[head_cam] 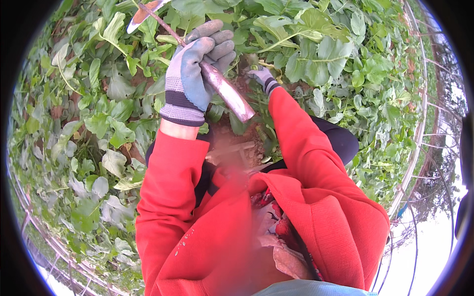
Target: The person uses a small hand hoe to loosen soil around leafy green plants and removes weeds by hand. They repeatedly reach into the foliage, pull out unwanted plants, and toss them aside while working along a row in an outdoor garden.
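Note:
My gloved left hand (pixel 196 70) is raised over the plants, its fingers wrapped around a hand tool with a smooth, thick handle (pixel 231 94). From the top of the fist, its thin shaft (pixel 163 24) runs up and left to a flat, rust-brown blade with a bright edge (pixel 142 16). Lower down, among the leaves, my gloved right hand (pixel 262 76) closes around the green base of a plant (pixel 254 66) just above bare soil; its fingertips are partly hidden. Broad leaves (pixel 318 59) spread beside that hand.
Dense leafy crop plants (pixel 114 118) surround me. Between my knees are brown soil (pixel 229 129), a pale flat strip (pixel 231 148) and a thick green stem or root (pixel 264 138). Curved frame poles (pixel 422 92) stand at the right rim, with similar ones at lower left.

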Available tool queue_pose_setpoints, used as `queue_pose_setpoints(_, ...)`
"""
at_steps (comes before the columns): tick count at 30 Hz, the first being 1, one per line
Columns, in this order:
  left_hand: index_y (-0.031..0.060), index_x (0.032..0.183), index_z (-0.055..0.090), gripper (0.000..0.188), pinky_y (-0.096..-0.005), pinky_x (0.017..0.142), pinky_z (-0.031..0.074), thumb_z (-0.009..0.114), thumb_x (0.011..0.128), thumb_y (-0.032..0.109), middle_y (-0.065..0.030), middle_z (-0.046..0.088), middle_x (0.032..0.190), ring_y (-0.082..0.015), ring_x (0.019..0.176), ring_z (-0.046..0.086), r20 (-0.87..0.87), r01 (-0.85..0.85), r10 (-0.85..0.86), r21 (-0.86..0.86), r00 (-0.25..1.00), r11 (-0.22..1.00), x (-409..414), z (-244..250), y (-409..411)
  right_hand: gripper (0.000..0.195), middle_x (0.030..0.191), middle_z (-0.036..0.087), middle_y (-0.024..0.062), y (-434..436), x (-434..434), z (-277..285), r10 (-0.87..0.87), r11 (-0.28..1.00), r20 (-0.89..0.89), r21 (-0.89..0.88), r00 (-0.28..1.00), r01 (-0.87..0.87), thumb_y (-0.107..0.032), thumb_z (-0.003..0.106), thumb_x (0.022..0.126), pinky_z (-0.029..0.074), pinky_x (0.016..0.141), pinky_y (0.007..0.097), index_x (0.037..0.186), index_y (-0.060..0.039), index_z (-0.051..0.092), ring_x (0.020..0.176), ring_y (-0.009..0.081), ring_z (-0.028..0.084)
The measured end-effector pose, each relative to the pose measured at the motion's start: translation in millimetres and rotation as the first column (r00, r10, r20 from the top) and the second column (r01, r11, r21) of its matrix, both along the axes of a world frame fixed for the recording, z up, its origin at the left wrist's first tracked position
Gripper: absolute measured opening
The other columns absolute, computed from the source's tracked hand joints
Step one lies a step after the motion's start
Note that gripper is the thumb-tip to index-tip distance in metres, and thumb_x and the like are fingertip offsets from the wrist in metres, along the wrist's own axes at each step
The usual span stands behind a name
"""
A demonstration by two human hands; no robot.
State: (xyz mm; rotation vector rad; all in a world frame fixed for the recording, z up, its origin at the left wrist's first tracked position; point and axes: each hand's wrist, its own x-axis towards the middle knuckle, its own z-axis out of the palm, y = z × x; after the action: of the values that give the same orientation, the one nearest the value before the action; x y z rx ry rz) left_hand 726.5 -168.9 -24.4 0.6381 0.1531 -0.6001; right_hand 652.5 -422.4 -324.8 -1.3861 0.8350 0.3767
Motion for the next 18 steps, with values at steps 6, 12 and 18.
queue_pose_setpoints(6,-0.0023,0.120,0.044,0.038,-0.0314,0.079,0.051,0.044,0.084,0.008,-0.0161,0.056,0.109,-0.0186,0.088,0.060,-0.018,-0.050,0.051,0.043,0.999,0.998,-2,3,8,0.019,0.079,0.062,0.0075,78,6,-20,-0.615,0.742,0.105,0.413,0.782,0.528,-0.001,0.059,0.076,0.051,0.057,0.0328,0.095,-0.0026,0.059,0.066,0.0205,0.061)
queue_pose_setpoints(12,-0.0023,0.119,0.044,0.036,-0.0305,0.077,0.051,0.047,0.085,0.010,-0.0154,0.057,0.105,-0.0175,0.084,0.059,-0.087,-0.053,0.060,0.077,0.994,0.996,-4,8,13,0.028,0.090,0.058,0.0084,90,43,-75,-0.798,0.584,0.094,0.363,0.595,0.726,0.004,0.060,0.070,0.048,0.060,0.0284,0.095,-0.0036,0.052,0.071,0.0193,0.058)
queue_pose_setpoints(18,-0.0019,0.116,0.046,0.032,-0.0291,0.071,0.050,0.048,0.085,0.005,-0.0148,0.055,0.101,-0.0165,0.078,0.056,-0.237,-0.082,0.082,0.012,0.968,0.997,-4,0,17,0.018,0.093,0.059,0.0081,86,67,-82,-0.832,0.365,0.013,0.765,0.555,0.530,0.000,0.051,0.077,0.048,0.069,0.0309,0.095,-0.0028,0.054,0.079,0.0189,0.057)
